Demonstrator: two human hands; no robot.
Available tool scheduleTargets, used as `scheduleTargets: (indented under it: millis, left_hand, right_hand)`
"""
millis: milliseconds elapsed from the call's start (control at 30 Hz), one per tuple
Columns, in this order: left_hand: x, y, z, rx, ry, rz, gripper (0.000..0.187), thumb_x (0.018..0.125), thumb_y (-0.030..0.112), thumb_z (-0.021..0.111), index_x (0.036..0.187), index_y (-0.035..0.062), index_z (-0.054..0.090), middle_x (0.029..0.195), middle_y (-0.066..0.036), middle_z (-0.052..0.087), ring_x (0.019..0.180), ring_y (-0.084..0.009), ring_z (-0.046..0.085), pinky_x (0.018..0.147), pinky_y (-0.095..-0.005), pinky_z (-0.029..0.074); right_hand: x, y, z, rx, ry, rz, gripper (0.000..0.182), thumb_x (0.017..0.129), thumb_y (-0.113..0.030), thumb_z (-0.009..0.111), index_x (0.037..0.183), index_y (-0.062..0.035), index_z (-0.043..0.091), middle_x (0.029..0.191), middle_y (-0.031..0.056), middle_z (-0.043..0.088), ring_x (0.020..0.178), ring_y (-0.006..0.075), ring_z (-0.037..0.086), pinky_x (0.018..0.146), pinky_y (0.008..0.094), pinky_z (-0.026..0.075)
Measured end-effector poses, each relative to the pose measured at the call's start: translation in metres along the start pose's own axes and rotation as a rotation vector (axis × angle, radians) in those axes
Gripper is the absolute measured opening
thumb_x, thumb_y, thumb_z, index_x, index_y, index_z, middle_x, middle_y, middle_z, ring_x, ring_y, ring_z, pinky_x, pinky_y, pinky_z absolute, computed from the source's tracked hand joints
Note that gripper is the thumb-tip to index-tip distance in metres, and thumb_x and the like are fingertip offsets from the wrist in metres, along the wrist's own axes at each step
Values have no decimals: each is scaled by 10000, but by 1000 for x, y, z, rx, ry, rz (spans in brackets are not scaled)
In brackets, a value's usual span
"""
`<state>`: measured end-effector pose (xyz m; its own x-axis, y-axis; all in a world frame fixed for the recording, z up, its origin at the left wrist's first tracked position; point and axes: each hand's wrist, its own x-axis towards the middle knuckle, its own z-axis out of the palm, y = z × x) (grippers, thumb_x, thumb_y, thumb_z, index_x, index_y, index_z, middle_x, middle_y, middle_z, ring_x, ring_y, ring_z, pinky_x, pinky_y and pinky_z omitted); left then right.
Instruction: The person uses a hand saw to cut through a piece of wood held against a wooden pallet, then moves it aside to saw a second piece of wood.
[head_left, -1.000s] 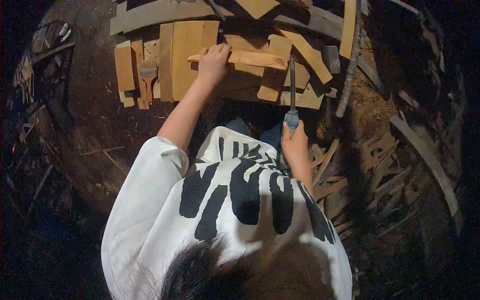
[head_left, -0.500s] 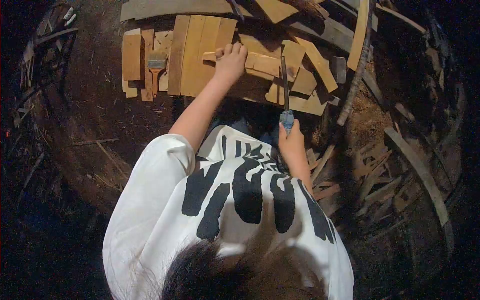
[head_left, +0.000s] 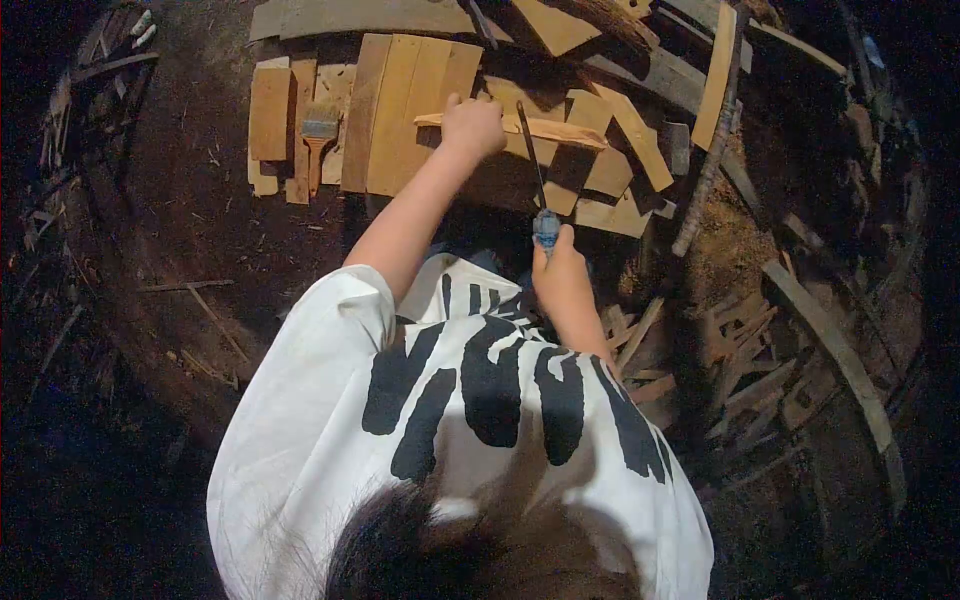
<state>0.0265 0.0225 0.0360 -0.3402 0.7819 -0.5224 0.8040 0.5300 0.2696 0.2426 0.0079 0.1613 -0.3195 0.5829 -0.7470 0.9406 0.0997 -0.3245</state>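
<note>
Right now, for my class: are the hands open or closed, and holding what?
Left hand: closed, holding a narrow wooden strip.
Right hand: closed, holding a blue-handled tool.

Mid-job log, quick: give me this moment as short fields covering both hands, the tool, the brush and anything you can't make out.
Left hand: the hand grips a narrow wood strip, left of its middle
Right hand: the other hand holds a blue-handled tool by its handle
Tool: dark shaft points away from the person, crossing the strip in this view
Brush: the brush lies left of the strip, bristle end away from the person
Unclear: whether the shaft touches the strip
</note>
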Motion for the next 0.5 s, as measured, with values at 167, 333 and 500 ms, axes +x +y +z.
scheduleTargets:
  millis: [167, 333, 500]
  left_hand:
    - [5, 1, -1, -31, 4, -24, 251, 730, 180, 547, 903, 74, 695, 972, -138, 678, 937, -257, 651, 991, -415, 326]
    - [11, 2, -3, -14, -60, -53, 289, 721, 207, 550, 924, 74, 708, 1015, -152, 674, 960, -265, 652, 1025, -412, 311]
    - [18, -1, -8, -18, -137, -48, 293, 719, 220, 566, 930, 83, 714, 1027, -144, 673, 970, -277, 646, 1041, -423, 310]
  right_hand:
    - [5, -6, 2, -54, -8, 9, 332, 907, -223, 502, 1113, 0, 369, 871, 330, 608, 821, 500, 594, 715, 561, 476]
    - [6, -14, -3, -154, 24, 35, 341, 892, -178, 504, 1132, 13, 356, 877, 311, 620, 818, 476, 614, 719, 546, 491]
    - [7, -18, -2, -221, 11, 21, 336, 887, -157, 505, 1128, 25, 356, 885, 298, 630, 822, 467, 622, 717, 533, 500]
